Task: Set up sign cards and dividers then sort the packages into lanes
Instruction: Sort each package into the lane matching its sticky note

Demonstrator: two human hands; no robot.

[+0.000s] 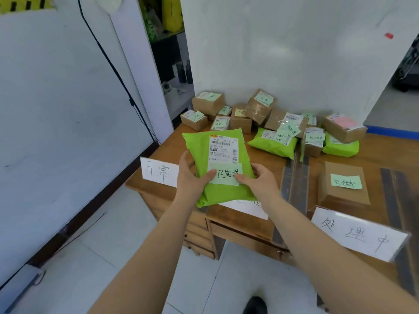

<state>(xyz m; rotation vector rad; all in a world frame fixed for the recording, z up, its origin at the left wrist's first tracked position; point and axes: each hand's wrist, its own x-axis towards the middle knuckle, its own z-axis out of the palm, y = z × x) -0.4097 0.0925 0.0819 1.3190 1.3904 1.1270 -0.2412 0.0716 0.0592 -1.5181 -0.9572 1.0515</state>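
Both hands hold a green mailer bag above the near edge of the wooden desk. My left hand grips its left side, thumb on the pale green sticky note. My right hand grips the lower right side, thumb on the same note. A white sign card stands at the left desk edge, another at the near right, and a third is partly hidden under the bag. Dark divider strips run across the desk. A brown box with a note sits between them.
Several brown boxes and green bags with sticky notes are piled along the wall at the back of the desk. A white board leans at the left. Desk drawers face the tiled floor below.
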